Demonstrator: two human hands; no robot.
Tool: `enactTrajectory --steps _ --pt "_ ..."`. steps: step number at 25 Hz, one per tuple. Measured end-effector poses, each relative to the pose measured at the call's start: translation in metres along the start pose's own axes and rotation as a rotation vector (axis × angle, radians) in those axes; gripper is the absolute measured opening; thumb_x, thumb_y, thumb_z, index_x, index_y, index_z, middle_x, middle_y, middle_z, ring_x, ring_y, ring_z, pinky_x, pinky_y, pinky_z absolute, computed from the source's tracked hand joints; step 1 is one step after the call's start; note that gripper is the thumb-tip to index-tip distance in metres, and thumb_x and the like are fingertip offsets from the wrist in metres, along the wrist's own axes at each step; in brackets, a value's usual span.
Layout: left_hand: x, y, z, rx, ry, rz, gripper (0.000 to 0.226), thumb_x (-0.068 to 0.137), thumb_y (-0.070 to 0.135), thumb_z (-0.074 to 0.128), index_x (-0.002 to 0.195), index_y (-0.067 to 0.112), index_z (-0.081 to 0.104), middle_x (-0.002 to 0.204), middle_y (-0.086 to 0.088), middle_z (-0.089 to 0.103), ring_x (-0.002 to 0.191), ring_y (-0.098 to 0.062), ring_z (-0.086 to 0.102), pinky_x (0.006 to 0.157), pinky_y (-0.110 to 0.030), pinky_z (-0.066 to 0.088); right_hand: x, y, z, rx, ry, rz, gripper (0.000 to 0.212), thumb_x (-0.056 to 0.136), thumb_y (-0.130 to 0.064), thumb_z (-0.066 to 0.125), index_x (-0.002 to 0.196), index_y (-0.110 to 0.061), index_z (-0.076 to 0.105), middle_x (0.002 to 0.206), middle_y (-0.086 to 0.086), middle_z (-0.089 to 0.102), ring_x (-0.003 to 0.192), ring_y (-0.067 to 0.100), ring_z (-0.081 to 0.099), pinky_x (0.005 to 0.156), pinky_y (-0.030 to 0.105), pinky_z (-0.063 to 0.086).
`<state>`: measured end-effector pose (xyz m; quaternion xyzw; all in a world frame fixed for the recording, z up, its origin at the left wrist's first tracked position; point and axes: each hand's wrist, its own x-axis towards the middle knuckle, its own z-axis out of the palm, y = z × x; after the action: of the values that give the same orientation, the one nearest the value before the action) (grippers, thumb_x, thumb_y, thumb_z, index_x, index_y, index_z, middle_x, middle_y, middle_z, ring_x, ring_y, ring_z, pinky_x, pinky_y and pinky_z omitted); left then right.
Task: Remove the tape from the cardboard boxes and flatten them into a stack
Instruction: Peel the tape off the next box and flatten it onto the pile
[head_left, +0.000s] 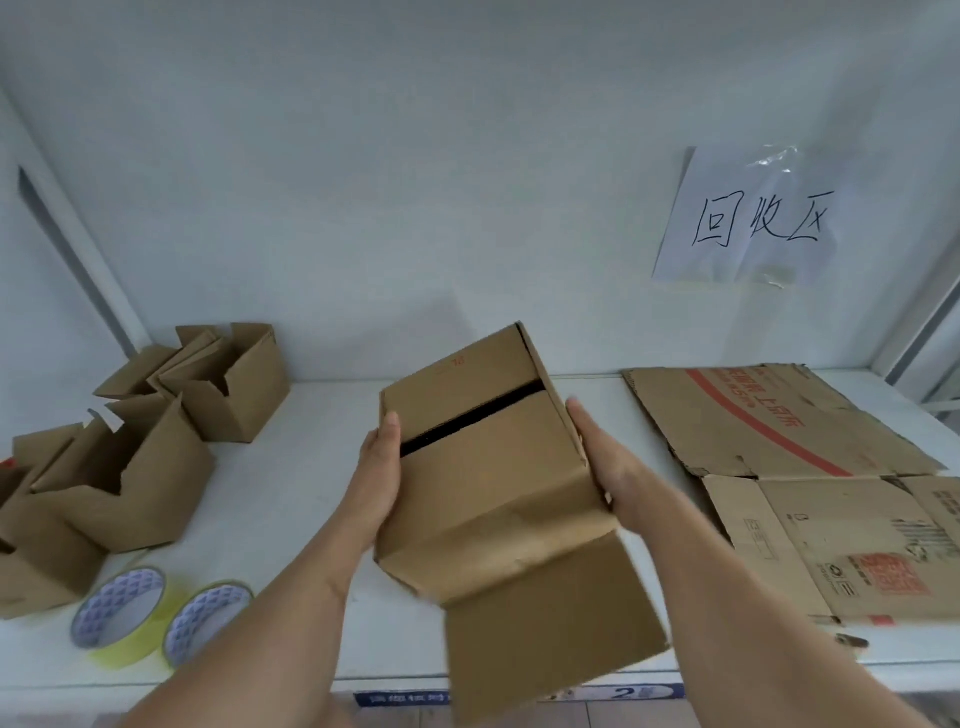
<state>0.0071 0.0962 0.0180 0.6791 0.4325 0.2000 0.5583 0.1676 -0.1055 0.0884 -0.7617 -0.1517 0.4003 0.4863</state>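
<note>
1. Box (483, 467) is held above the middle of the table (322, 415), tilted, one face turned up; a dark gap runs between its two closed flaps, and one loose flap hangs toward the front edge.
2. Left hand (376, 480) lies flat against the box's left side, fingers extended, thumb on the upper face. Its grip is a press, not a wrap.
3. Right hand (602, 462) lies flat against the right side in the same way. Both hands together clamp the box between open palms.
4. No tape is visible on the upturned seam; whether any is left on hidden faces cannot be told.
5. Step in hand, as judged: flattening. The seam appears free and the box is still in its three-dimensional form.
6. Next move calls for opening the closed flaps, then pushing opposite corners toward each other so the walls fold flat.
7. Flat stack (810, 467) lies at the right end of the table, reaching the back edge. The collapsed box is to be laid on it.
8. Open boxes (156, 441) stand at the left end, not yet flattened. Two tape rolls (156, 618) lie near the front-left corner.
</note>
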Motion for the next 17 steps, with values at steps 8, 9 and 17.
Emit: enactTrajectory --steps 8,9,17 --pt "-0.020 -0.009 0.053 0.043 0.003 -0.134 0.110 0.070 0.095 0.013 0.154 0.025 0.024 0.156 -0.005 0.033 0.140 -0.031 0.035 0.116 -0.051 0.026 -0.019 -0.064 0.016 -0.697 0.187 -0.136 0.075 0.086 -0.079 0.021 0.151 -0.042 0.017 0.159 0.010 0.015 0.145 0.034 0.018 0.113 0.050 0.019" --pt "-0.023 0.004 0.051 0.042 0.015 -0.086 0.109 0.071 0.094 0.008 0.151 0.024 0.034 0.152 -0.007 0.041 0.137 -0.030 0.041 0.115 -0.049 0.029 -0.020 -0.064 0.023 -0.691 0.212 -0.122 0.082 0.081 -0.084 0.020 0.151 -0.042 0.016 0.159 0.009 0.015 0.145 0.035 0.018 0.112 0.052 0.019" --pt "-0.031 0.065 -0.051 -0.184 -0.521 -0.336 0.106 0.075 0.092 0.019 0.112 0.009 0.073 0.123 -0.020 0.066 0.113 -0.030 0.063 0.096 -0.038 0.049 -0.011 -0.065 0.058 -0.782 0.259 -0.078 0.097 0.071 -0.092 0.015 0.152 -0.039 0.011 0.161 0.005 0.008 0.143 0.039 0.014 0.111 0.059 0.022"
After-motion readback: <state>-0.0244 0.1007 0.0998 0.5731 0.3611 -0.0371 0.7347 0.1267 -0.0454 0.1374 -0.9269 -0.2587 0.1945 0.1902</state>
